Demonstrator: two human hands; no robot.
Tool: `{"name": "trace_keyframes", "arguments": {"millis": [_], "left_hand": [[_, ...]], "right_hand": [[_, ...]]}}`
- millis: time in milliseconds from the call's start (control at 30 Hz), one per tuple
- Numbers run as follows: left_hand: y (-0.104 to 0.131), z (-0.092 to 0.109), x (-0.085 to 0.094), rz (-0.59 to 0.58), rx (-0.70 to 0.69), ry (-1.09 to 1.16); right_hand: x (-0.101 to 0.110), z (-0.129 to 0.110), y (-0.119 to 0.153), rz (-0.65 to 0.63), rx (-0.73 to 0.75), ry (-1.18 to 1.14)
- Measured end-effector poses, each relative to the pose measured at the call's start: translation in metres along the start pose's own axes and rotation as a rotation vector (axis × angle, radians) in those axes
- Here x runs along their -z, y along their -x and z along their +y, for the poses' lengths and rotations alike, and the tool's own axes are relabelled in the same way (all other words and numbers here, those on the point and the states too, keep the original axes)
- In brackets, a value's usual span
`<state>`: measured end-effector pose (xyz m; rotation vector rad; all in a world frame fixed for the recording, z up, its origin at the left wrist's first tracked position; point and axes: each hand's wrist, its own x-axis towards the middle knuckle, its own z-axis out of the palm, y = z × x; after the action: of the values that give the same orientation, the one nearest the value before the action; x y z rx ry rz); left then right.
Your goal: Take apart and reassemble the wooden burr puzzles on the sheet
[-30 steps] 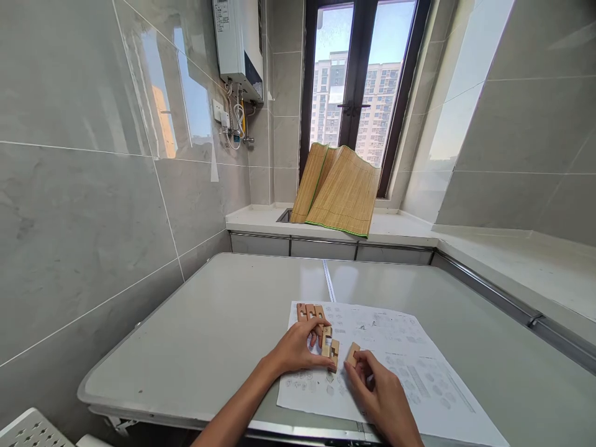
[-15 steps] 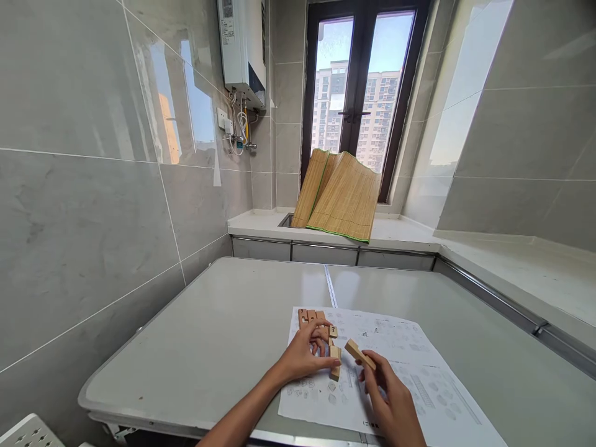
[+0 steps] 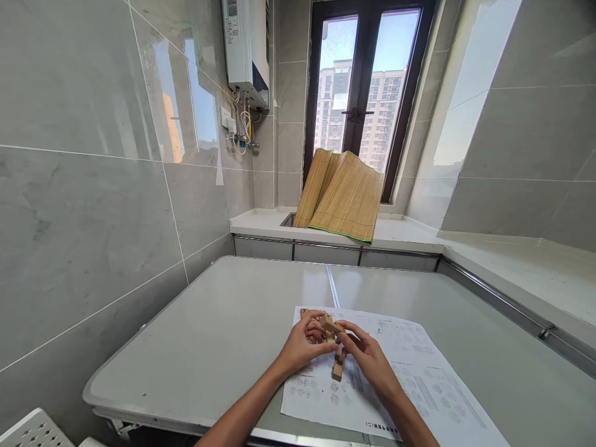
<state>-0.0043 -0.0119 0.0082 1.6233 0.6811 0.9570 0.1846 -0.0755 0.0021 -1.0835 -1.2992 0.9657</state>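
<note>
My right hand (image 3: 367, 354) pinches a light wooden block (image 3: 329, 324) between thumb and fingers. It holds this piece tilted, right over other notched wooden blocks on the paper sheet. Curled round that group from the left is my left hand (image 3: 298, 344), its thumb and fingers closed on a block partly hidden between them. A lower wooden block (image 3: 338, 370) sticks out towards me below the hands. Behind my left fingers, brown wooden pieces (image 3: 305, 312) show only in part. Whether the held block touches those beneath, I cannot tell.
Under the blocks lies a white printed instruction sheet (image 3: 433, 372) on a pale folding table (image 3: 186, 347) with a centre seam. A bamboo mat (image 3: 349, 195) leans at the window on the white counter (image 3: 405, 230). A white perforated seat (image 3: 40, 431) stands at lower left.
My right hand has moved left and up, bringing its block from beside the group to over it, against my left fingers. My left hand stays around the blocks.
</note>
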Motion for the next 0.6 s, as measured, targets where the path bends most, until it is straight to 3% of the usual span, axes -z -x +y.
{"name": "trace_keyframes", "arguments": {"millis": [167, 333, 467, 600], "left_hand": [[-0.001, 0.000, 0.001, 0.079, -0.023, 0.080], [0.000, 0.000, 0.001, 0.088, -0.019, -0.016], [0.000, -0.004, 0.001, 0.117, -0.015, -0.053], [-0.002, -0.005, 0.004, 0.062, 0.066, 0.162]], "right_hand": [[-0.009, -0.003, -0.012, -0.158, -0.018, -0.076], [-0.011, 0.005, -0.018, -0.194, -0.025, -0.004], [-0.009, 0.008, -0.024, -0.172, 0.058, 0.047], [-0.005, 0.013, -0.028, -0.003, 0.216, 0.123]]}}
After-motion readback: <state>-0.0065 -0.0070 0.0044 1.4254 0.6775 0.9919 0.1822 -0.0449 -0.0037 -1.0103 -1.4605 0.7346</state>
